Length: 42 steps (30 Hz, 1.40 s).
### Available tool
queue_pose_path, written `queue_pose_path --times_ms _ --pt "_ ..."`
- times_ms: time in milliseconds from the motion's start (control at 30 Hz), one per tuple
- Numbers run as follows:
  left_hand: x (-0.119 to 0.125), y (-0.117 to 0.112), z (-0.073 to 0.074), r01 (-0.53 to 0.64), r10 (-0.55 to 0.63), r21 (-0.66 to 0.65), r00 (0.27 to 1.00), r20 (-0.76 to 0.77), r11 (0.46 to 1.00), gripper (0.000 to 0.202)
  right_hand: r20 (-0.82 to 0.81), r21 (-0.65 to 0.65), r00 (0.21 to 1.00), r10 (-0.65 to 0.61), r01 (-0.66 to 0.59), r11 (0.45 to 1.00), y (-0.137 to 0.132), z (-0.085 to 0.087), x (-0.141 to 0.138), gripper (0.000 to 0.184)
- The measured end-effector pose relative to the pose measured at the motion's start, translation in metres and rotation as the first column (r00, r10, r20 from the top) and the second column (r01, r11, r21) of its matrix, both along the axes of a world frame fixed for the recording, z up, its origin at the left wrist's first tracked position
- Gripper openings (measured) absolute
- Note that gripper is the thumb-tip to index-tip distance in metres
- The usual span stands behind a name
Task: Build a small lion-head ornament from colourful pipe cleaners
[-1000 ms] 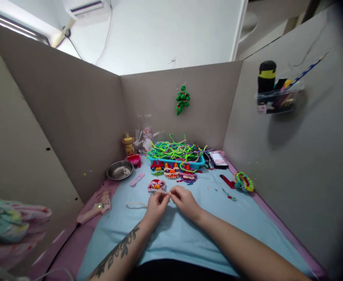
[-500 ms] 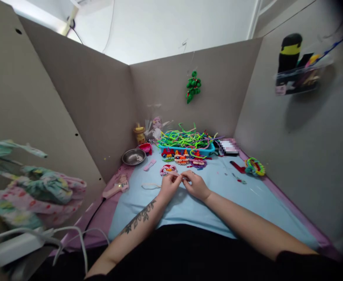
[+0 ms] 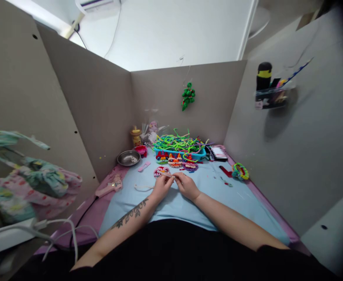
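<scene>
Head view is showing me both bare forearms (image 3: 231,222) angling inward over the pale blue cloth (image 3: 233,199), almost meeting. The left hand (image 3: 162,186) is pinching a thin pale pink strip (image 3: 167,175) just in front of the round pink-and-red fuzzy figure (image 3: 159,170). The right hand (image 3: 186,185) is curling, fingertips gathering near the strip's end; I cannot tell whether they are gripping it.

Strip (image 3: 166,175), one: slim, pale, straight; it is slanting slightly down to the right above the bench (image 3: 177,203), being held by the left hand (image 3: 162,186), its right end nearing the right hand (image 3: 187,186).
</scene>
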<state>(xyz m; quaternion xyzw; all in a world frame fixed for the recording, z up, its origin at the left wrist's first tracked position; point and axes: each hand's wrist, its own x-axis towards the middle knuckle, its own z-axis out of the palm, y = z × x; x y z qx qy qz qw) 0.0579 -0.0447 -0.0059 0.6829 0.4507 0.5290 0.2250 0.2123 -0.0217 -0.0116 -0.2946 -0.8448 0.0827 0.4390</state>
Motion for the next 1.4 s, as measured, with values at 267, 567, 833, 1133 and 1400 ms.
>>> queue_pose_path --times_ms 267,567,833,1133,1400 --pt "0.002 0.001 0.001 -0.020 0.022 0.038 0.998 -0.061 0.999 0.019 0.034 -0.032 0.997 -0.066 0.068 0.997 0.003 0.000 0.000 0.018" --pt "0.001 0.004 -0.004 -0.006 0.005 -0.024 1.000 -0.014 1.000 0.021 -0.033 -0.061 0.999 -0.025 0.023 0.998 0.000 0.002 0.002 0.011" --pt "0.000 0.003 0.003 -0.002 0.002 -0.014 1.000 0.024 1.000 0.023 -0.093 -0.101 0.996 -0.014 0.005 0.995 0.000 0.007 0.003 0.013" --pt "0.002 -0.005 0.010 0.004 -0.005 -0.013 0.999 -0.044 1.000 0.019 -0.120 -0.211 0.993 0.014 -0.040 0.977 -0.005 0.015 0.007 0.017" --pt "0.001 -0.001 0.004 0.042 -0.035 0.087 0.996 -0.080 0.995 0.017 -0.173 -0.175 0.982 0.071 -0.101 0.979 -0.001 0.017 0.008 0.017"
